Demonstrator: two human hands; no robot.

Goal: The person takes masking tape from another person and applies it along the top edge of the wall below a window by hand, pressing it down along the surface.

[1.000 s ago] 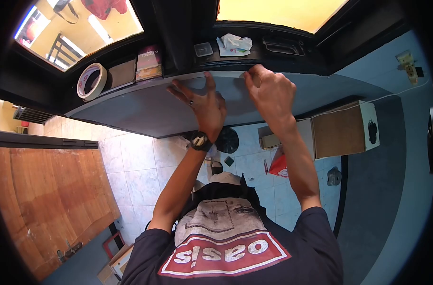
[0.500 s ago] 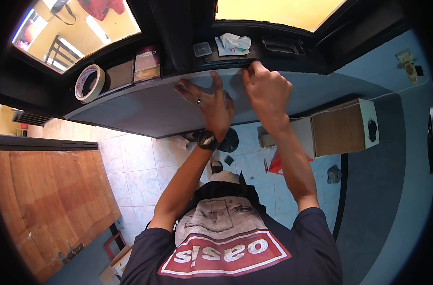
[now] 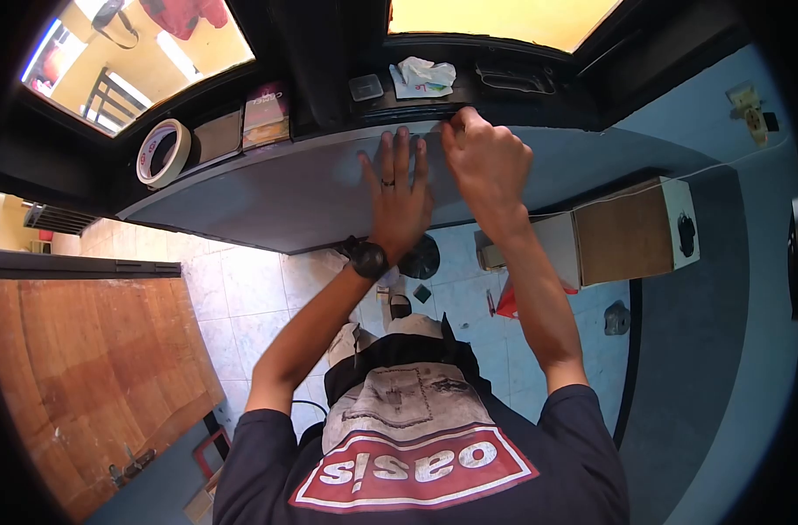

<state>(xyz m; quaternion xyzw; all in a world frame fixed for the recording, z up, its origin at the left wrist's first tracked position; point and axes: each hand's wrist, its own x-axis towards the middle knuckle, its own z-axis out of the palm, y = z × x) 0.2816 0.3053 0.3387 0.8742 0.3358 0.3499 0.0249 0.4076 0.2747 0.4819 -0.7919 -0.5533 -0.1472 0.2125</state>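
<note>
My left hand (image 3: pixel 399 192) lies open against the grey-blue wall (image 3: pixel 276 197) below the dark window ledge, fingers spread and pointing up, with a ring and a black watch. Close to its right, my right hand (image 3: pixel 486 162) is closed at the wall's top edge, thumb and forefinger pressed together by a pale strip (image 3: pixel 372 136) along that edge. What sits between those fingertips is too small to make out. On the ledge just above are a crumpled tissue on a packet (image 3: pixel 423 77) and a small clear plastic box (image 3: pixel 365 87).
A tape roll (image 3: pixel 163 154) and a small carton (image 3: pixel 266 115) stand on the ledge's left part. A wooden door (image 3: pixel 110 350) is at the left. At the right are a cardboard box (image 3: pixel 622 236), a red bag (image 3: pixel 507 303) and a wall socket (image 3: pixel 749 114) with a cable.
My left hand has flattened against the wall, its fingers turning upright, and the left elbow has swung outward. My right hand stays closed at the edge, shifted slightly left in view.
</note>
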